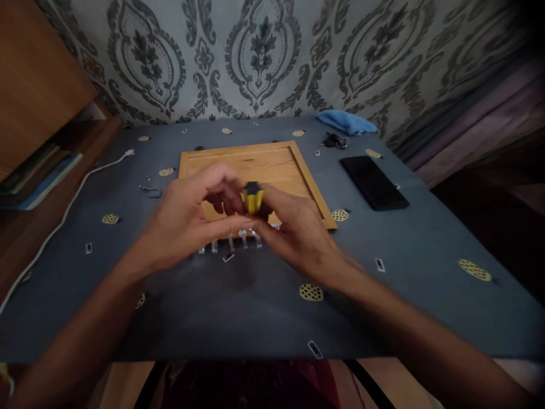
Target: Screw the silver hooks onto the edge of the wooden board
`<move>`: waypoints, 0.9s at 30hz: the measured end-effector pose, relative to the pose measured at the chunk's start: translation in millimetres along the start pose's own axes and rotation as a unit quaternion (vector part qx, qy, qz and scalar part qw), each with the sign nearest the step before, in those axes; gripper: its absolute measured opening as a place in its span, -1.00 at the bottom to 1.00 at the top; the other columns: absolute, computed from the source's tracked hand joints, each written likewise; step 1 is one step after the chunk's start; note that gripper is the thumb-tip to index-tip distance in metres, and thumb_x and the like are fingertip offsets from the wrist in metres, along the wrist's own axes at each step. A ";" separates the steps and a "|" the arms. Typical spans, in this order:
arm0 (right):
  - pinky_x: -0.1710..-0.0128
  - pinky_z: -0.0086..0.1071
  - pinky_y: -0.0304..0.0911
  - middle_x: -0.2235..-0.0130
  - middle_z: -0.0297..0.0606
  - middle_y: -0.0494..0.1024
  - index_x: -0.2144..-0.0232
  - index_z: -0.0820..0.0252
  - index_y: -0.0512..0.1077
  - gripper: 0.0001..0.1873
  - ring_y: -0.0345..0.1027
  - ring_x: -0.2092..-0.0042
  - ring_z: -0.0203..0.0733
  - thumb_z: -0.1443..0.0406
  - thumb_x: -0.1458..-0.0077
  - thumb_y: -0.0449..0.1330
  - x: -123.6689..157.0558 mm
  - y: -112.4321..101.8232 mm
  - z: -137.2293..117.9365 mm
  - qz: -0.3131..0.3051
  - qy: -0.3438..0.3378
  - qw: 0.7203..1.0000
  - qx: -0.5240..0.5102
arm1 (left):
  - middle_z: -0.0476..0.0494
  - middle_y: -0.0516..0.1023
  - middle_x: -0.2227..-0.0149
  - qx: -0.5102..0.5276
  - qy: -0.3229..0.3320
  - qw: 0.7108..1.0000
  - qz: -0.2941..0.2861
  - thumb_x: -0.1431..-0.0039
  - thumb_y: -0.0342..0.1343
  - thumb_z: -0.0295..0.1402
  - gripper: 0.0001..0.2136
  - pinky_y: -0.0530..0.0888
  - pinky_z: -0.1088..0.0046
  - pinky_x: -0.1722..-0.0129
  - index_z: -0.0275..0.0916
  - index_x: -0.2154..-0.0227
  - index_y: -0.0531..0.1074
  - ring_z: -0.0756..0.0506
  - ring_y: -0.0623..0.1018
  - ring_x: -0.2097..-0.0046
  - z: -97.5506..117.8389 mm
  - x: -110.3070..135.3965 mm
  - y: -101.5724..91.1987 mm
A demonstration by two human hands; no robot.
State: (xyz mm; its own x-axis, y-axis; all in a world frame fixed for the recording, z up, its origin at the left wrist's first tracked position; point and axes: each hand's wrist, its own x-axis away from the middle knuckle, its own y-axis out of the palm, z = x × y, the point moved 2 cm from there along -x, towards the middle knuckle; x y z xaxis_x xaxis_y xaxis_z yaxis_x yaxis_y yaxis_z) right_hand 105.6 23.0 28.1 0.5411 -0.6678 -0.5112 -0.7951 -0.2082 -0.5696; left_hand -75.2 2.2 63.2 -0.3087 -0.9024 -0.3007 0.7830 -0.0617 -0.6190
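Both hands meet over the front part of a wooden board with a raised frame (313,187). My right hand (298,230) is closed around a screwdriver with a yellow-and-black handle (254,199), its handle end pointing up toward me. My left hand (191,213) curls in from the other side, thumb tip against the right thumb, fingers bent close to the handle. Motion blur and the hands hide what sits between the left fingertips. Just below the hands, at the board's front edge, several small shiny strips (231,243) stand in a row.
A black phone (374,183) lies on the patterned tablecloth (426,295) at right, with keys (335,141) and a blue cloth (347,122) behind it. A white cable (80,199) runs along the left side near a small metal hook (151,191) and a wooden shelf (46,85) with books.
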 end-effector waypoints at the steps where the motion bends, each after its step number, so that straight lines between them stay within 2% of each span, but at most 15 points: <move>1: 0.24 -0.30 0.41 0.24 -0.30 0.61 0.13 0.10 0.51 -0.85 0.45 0.29 -0.20 0.37 -0.28 0.20 -0.3 0.3 1.7 0.025 0.014 1.000 -0.003 | 0.02 0.60 0.27 0.023 -0.006 1.000 -0.001 -0.17 0.29 -0.08 -0.67 0.48 0.37 0.22 -0.15 0.13 0.42 -0.08 0.60 0.23 -6.6 3.6 -0.2; 3: 0.26 -0.30 0.41 0.26 -0.29 0.59 0.13 0.10 0.52 -0.88 0.44 0.31 -0.20 0.28 -0.30 0.23 1.9 -0.7 5.5 0.087 0.054 0.994 -0.024 | -0.06 0.60 0.16 -0.032 -0.024 0.999 -0.032 -0.13 0.32 -0.01 -0.56 0.49 0.29 0.11 -0.17 0.08 0.42 -0.15 0.59 0.12 -22.6 12.4 2.2; 5: 0.27 -0.29 0.44 0.23 -0.28 0.59 0.04 0.09 0.50 -0.79 0.45 0.32 -0.22 0.20 -0.31 0.24 5.2 -1.3 7.4 0.133 0.089 0.985 -0.065 | -0.14 0.58 0.09 -0.156 -0.035 0.982 -0.105 -0.12 0.30 0.06 -0.53 0.47 0.21 0.09 -0.19 0.11 0.44 -0.23 0.56 0.05 -37.5 22.2 9.5; 8: 0.27 -0.28 0.48 0.19 -0.27 0.60 0.00 0.08 0.48 -0.73 0.47 0.33 -0.23 0.14 -0.32 0.23 7.9 1.4 5.8 0.152 0.106 0.975 -0.120 | -0.18 0.55 0.09 -0.270 -0.038 0.948 -0.165 -0.11 0.31 0.09 -0.51 0.45 0.15 0.04 -0.22 0.14 0.46 -0.29 0.52 0.02 -50.2 33.9 22.5; 11: 0.25 -0.28 0.50 0.19 -0.26 0.61 0.04 0.10 0.49 -0.71 0.48 0.32 -0.24 0.08 -0.31 0.24 8.5 6.7 4.3 0.148 0.112 0.973 -0.139 | -0.18 0.54 0.10 -0.312 -0.040 0.937 -0.152 -0.11 0.28 0.13 -0.51 0.44 0.16 0.04 -0.21 0.17 0.44 -0.28 0.51 0.03 -54.0 38.9 30.4; 14: 0.26 -0.31 0.49 0.22 -0.27 0.62 0.05 0.13 0.51 -0.66 0.48 0.32 -0.26 0.05 -0.28 0.26 9.1 12.6 6.4 0.143 0.127 0.969 -0.159 | -0.17 0.54 0.11 -0.314 -0.032 0.940 -0.134 -0.12 0.26 0.16 -0.50 0.44 0.18 0.07 -0.21 0.18 0.43 -0.26 0.50 0.05 -55.5 39.4 33.6; 19: 0.29 -0.33 0.45 0.22 -0.26 0.62 0.06 0.15 0.52 -0.60 0.46 0.32 -0.28 -0.01 -0.25 0.27 10.9 21.3 12.7 0.124 0.142 0.962 -0.199 | -0.16 0.54 0.12 -0.301 -0.032 0.945 -0.126 -0.12 0.29 0.10 -0.53 0.41 0.17 0.08 -0.21 0.19 0.43 -0.27 0.50 0.05 -56.6 38.4 36.5; 27: 0.25 -0.34 0.45 0.16 -0.23 0.62 0.08 0.18 0.51 -0.62 0.49 0.25 -0.25 0.02 -0.24 0.28 12.3 28.7 16.3 0.093 0.163 0.954 -0.232 | -0.19 0.53 0.12 -0.306 -0.045 0.939 -0.150 -0.15 0.32 0.01 -0.59 0.43 0.11 0.07 -0.24 0.19 0.45 -0.30 0.51 0.04 -54.3 35.6 37.6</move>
State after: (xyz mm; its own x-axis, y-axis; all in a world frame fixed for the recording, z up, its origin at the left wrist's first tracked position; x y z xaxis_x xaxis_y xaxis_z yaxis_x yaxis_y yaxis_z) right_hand 94.0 20.4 -5.0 0.3237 -0.8958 -0.3048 -0.9462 -0.3066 -0.1038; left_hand -86.1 -9.1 -10.2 -0.3981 -0.9174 0.0000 0.2015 -0.0874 -0.9756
